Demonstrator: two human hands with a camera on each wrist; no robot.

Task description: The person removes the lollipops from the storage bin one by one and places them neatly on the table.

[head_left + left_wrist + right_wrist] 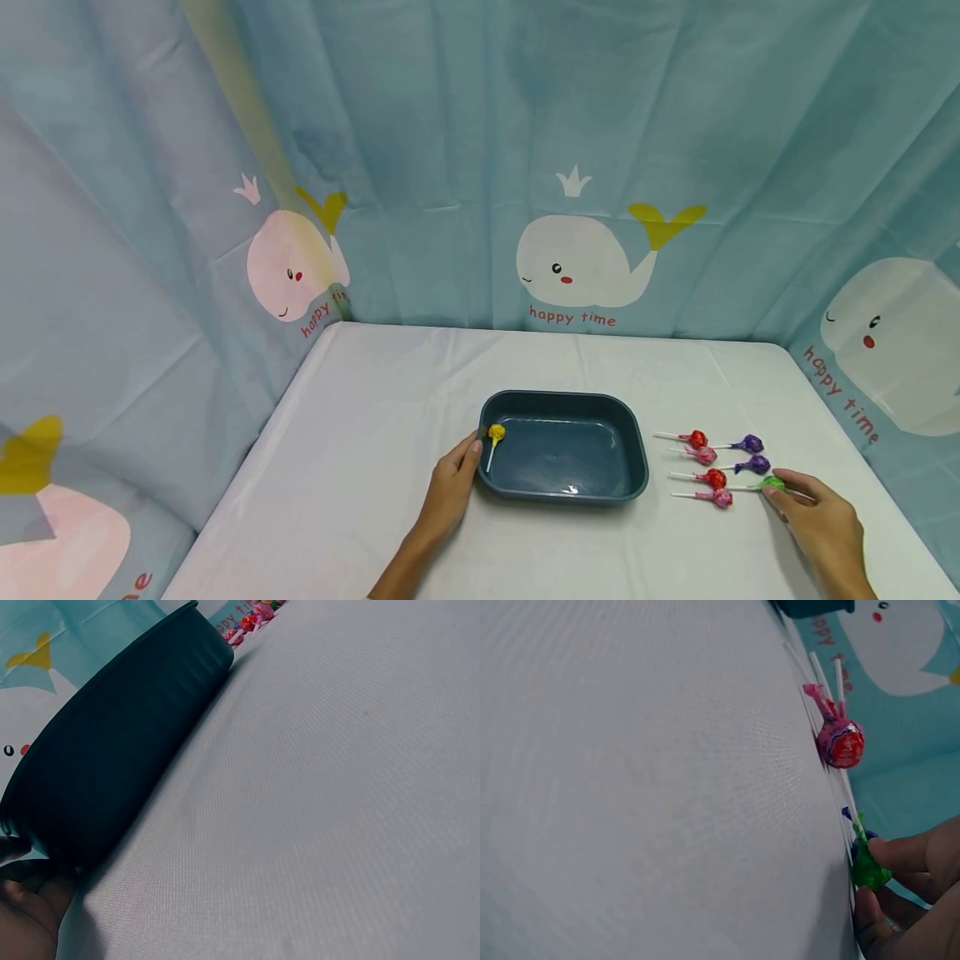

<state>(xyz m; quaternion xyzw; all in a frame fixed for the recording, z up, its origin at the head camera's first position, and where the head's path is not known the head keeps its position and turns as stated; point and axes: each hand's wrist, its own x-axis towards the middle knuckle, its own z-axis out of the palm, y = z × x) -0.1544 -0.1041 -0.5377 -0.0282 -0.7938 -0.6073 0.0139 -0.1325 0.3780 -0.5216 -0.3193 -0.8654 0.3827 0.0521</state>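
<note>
A dark blue-green rectangular tray (pixel 566 493) sits on the white tabletop, with one yellow lollipop (pixel 497 432) inside against its left end. My left hand (pixel 450 483) grips the tray's left end; in the left wrist view the thumb and fingers (pixel 56 894) meet its near corner. To the right of the tray, my right hand (pixel 821 517) pinches a green lollipop (pixel 770 483) by its wrapped head. In the right wrist view, thumb and finger close round the green wrapper (pixel 870 870), and its white stick points away from the hand.
Between tray and right hand lie two red lollipops (pixel 698 439), two pink lollipops (pixel 721 498) and two purple lollipops (pixel 756 464), sticks pointing left. Blue curtains (pixel 450 167) printed with whales enclose the white table (pixel 337 467) at the back and sides.
</note>
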